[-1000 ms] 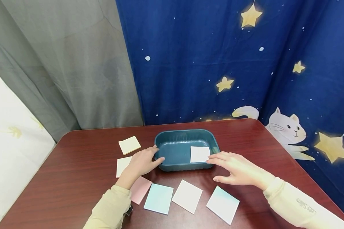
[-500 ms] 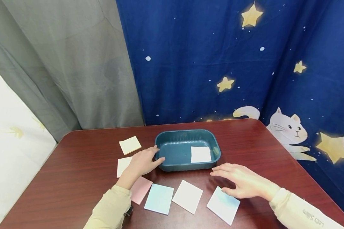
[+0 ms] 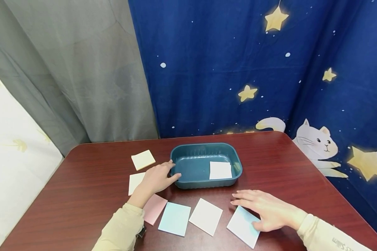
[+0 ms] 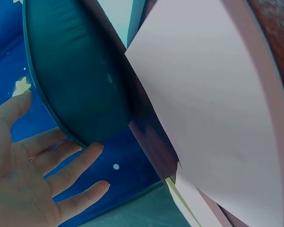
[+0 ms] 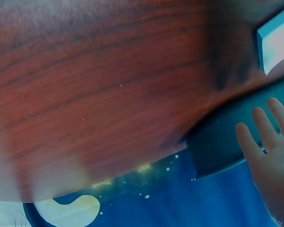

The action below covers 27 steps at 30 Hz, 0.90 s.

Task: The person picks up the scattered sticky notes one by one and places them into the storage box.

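Note:
A dark teal plastic bin point(image 3: 204, 183) stands mid-table, with white sticky notes point(image 3: 220, 170) lying in its right part. My left hand point(image 3: 157, 177) rests at the bin's left end, fingers spread; in the left wrist view its fingertips point(image 4: 95, 150) meet the bin's rim. Over a blue-and-white sticky note pad point(image 3: 242, 226) at the front right hovers my right hand point(image 3: 268, 209), palm down, fingers extended, thumb above the pad's right corner. Whether the thumb touches the pad I cannot tell. The right wrist view shows the right hand's straight fingers point(image 5: 270, 135) before the bin.
In front of the bin lie a white pad point(image 3: 206, 217), a light blue pad point(image 3: 174, 219) and a pink pad point(image 3: 155, 209), partly under the left arm. Two cream pads, one farther back point(image 3: 143, 160), lie left of the bin. Curtains hang behind the table's back edge.
My right hand has moved from the bin's front right corner toward me, down to the blue-and-white pad. The left hand stays at the bin's left end.

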### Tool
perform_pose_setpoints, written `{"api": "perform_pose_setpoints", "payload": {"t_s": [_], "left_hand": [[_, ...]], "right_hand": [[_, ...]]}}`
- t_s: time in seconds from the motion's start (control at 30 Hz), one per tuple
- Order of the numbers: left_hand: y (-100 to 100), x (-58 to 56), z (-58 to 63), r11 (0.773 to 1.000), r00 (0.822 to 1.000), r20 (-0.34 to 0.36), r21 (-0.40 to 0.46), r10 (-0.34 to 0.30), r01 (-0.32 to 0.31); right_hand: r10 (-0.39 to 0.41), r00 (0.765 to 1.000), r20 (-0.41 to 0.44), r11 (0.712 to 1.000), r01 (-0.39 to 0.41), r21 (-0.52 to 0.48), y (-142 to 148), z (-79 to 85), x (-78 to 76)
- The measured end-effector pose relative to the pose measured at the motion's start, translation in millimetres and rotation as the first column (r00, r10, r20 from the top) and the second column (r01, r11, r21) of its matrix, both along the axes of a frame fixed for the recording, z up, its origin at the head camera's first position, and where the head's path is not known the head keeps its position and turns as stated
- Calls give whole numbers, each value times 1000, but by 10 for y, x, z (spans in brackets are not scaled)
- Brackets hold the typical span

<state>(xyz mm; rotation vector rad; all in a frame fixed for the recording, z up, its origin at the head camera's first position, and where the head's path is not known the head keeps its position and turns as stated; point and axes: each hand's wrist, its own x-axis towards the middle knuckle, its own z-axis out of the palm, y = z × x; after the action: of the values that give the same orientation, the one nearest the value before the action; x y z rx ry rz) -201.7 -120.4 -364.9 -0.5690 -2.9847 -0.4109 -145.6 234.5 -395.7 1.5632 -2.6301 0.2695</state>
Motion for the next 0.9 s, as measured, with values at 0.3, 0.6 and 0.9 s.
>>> {"api": "perform_pose_setpoints", "payload": {"t_s": [0.3,0.6,0.9], "left_hand": [[1,2,7,1000,1000,5,5,-1,1],[-3,0,12,1000,1000,9,4,3,-3],[-7,-2,14,1000,1000,7,0,-4,4]], "right_hand": [[-14,997,73,999,10,49,-1,-44,26],[-34,991,127,996,24,81,1,-63,13],[-39,991,125,996,28,84,6,-89,26]]}}
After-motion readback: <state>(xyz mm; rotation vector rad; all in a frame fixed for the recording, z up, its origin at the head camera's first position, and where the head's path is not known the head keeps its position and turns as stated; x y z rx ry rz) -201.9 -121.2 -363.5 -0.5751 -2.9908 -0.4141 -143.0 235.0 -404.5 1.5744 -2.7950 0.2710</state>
